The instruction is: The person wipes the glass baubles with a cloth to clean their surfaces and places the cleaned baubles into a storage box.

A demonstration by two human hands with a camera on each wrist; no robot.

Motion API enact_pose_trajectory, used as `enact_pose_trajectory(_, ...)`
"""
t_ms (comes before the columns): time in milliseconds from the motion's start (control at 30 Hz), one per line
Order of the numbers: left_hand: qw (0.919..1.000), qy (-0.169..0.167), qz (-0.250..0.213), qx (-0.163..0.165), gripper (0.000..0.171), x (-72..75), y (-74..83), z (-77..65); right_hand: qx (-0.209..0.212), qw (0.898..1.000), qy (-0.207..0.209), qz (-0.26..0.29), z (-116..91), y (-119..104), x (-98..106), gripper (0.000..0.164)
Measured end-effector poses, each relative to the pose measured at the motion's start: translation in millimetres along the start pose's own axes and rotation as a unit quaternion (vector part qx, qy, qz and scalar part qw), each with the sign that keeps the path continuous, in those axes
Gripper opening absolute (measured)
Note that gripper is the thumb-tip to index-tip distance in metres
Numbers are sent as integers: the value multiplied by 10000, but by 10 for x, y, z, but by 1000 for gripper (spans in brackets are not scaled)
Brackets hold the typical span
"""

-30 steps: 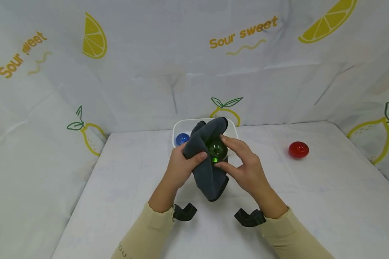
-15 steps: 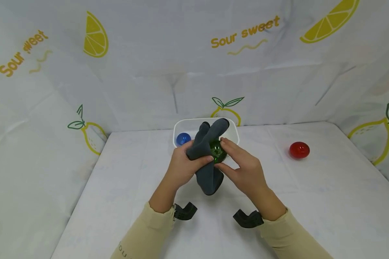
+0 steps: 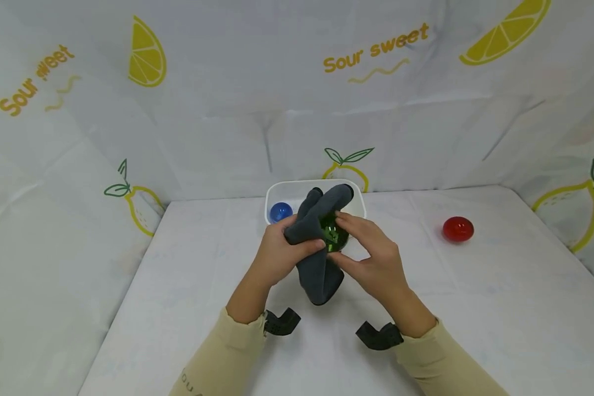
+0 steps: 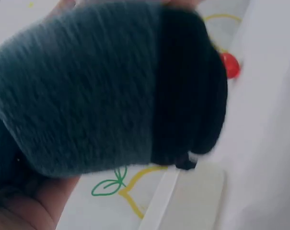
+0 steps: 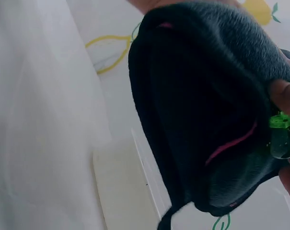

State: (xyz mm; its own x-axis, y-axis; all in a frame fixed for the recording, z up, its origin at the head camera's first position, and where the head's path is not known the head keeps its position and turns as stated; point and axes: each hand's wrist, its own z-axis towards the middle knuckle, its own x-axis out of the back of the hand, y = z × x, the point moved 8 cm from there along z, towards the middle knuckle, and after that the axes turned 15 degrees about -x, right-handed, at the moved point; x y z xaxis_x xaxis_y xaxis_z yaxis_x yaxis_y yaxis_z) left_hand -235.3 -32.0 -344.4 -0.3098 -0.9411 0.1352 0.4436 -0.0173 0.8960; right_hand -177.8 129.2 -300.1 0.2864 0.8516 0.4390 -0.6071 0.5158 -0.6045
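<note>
My left hand (image 3: 282, 250) grips a dark grey cloth (image 3: 314, 275) with black edging, its thumb lying across the front of a fold. A green clear glass ball (image 3: 335, 235) sits against that cloth, and my right hand (image 3: 373, 250) holds the ball between thumb and fingertips on its right side. Both are raised over the front of a white tray. The cloth (image 4: 87, 86) fills much of the left wrist view and covers most of the left hand. In the right wrist view part of the green ball (image 5: 284, 136) shows at the right edge, beside the folded cloth (image 5: 183, 96).
The white tray (image 3: 272, 192) stands at the back of the table (image 3: 203, 308), with a blue ball (image 3: 280, 212) inside at the left. A red ball (image 3: 458, 229) lies on the table at the right. Behind rises a white sheet (image 3: 218, 137) with lemon prints.
The cloth has been drawn closer around the green ball, and its hanging lower end has swung and narrowed. My left hand has shifted slightly right; the right hand keeps holding the ball.
</note>
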Motion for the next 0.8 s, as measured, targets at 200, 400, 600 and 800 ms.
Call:
enact_pose_trajectory(200, 9959, -134, -891, -127, 77, -20, 2, 9, -693, 9828, -1061, 1340, 2, 122, -87, 76)
enact_pose_trajectory(400, 9932, -208, -1134, -139, 74, -42, -29, 24, -768, 9829, -1194, 1170, 21, 167, -77, 71)
enact_pose_trajectory(600, 9997, -144, -205, 10, 54, -38, -24, 19, -628, 9944, -798, 282, 32, 126, -51, 68)
enact_pose_trajectory(800, 9987, -35, 471, 206, 46, -93, 6, -1, -141, 9944, -411, -960, -3, 36, -92, 60)
